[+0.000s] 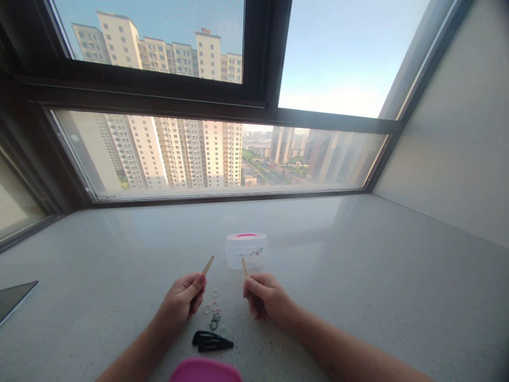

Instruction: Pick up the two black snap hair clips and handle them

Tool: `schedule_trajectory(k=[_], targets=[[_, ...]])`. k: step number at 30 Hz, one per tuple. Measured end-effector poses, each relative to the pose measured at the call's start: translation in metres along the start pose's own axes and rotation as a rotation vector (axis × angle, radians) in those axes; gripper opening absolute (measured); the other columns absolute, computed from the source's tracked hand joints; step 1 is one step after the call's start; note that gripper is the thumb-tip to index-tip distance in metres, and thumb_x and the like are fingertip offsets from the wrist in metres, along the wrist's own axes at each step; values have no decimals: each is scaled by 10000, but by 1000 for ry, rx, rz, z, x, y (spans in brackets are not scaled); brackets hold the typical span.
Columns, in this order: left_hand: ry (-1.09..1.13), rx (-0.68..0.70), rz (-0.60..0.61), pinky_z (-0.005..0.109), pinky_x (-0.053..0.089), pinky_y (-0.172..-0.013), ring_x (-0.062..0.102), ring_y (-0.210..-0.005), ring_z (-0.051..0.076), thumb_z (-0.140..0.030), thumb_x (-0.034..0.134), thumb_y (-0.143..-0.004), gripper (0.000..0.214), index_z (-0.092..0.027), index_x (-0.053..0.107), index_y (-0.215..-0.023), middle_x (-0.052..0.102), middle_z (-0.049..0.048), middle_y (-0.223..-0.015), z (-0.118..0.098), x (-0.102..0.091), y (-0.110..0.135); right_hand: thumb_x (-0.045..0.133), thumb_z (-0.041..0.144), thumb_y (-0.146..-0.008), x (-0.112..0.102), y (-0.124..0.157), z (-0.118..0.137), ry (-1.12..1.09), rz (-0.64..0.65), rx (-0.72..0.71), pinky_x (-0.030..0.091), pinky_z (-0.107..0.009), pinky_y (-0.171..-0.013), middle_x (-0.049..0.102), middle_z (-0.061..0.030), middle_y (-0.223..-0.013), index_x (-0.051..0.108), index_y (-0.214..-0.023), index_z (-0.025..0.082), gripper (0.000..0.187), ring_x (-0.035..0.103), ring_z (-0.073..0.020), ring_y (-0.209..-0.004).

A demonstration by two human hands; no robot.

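A wide pale stone worktop point(377, 276) runs below a dark-framed window point(262, 109), through which tall apartment blocks stand under a clear sky. At the far left edge of the worktop lies the corner of a dark flat panel point(14, 298), well apart from everything else.

Near the middle of the worktop, on its far side from the hands, stands a small clear plastic box point(246, 249) with a pink strip showing along its top. Through its wall a few small dark hair ties show inside; how many cannot be told. At the near edge of the frame, the curved rim of a pink lid-like piece point(205, 370) cuts into view.

The left hand point(183, 302) is closed around a thin wooden stick point(208, 264), its tip pointing up and to the right toward the box. The right hand point(266, 298) is closed around a second wooden stick point(245, 266), its tip rising just in front of the box's near wall. The two hands sit side by side, apart, their sticks not touching.

On the worktop between and just nearer than the hands lies a loose cluster of small elastic rings point(213, 312), some pale, some dark. Just nearer than the rings lie two black snap hair clips point(212, 341), side by side and touching, between the rings and the pink piece.
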State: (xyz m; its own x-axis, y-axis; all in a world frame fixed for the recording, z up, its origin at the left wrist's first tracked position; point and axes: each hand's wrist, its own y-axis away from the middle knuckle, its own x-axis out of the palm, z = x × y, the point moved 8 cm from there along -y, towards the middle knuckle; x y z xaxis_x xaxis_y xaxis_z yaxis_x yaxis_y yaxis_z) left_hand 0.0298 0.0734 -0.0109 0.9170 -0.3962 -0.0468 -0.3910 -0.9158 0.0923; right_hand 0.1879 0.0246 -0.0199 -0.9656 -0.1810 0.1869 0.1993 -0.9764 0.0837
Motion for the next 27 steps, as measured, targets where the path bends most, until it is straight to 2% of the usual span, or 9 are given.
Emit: schedule_trajectory(k=[27], targets=[[-56,-18,-32,183,151,-341,235,-343,68,-494,468,-758,379,-182,446,-544,359,-76,-350,-1,-1,1,496,520,-733,2,1,1,42,8,22,246,-144,-278,441,49,-401,502,-653,130,398,425,-65,-306]])
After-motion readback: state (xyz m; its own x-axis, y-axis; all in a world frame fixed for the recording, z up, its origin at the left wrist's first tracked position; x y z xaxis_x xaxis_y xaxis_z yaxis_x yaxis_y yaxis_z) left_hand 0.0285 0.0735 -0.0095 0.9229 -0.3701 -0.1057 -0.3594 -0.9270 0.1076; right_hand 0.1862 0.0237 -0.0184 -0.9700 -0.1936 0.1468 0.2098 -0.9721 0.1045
